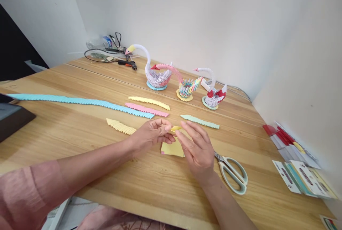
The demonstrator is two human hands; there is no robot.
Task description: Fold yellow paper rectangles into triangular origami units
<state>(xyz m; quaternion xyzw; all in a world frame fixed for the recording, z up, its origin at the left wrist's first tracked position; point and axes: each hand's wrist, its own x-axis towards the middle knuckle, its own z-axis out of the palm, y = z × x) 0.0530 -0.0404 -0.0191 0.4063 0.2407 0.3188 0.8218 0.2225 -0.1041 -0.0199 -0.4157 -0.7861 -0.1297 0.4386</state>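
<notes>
Between my two hands is a small folded piece of yellow paper [175, 128]. My left hand [153, 132] pinches its left end with thumb and forefinger. On the other side, the fingertips of my right hand [196, 144] close on its right end. Just below lies a stack of yellow paper slips [171, 149], partly covered by my right hand. A chain of folded cream-yellow pieces [120, 126] runs behind my left hand. Scissors [232, 173] with pale handles rest right of my right wrist, their blades mostly hidden.
Paper swans [157, 78] stand at the back. Blue [80, 101], pink [146, 109], yellow [149, 102] and green chains [200, 121] lie across the table [149, 183]. A glue gun [127, 63] sits back left. Paper packs [301, 176] lie along the right wall.
</notes>
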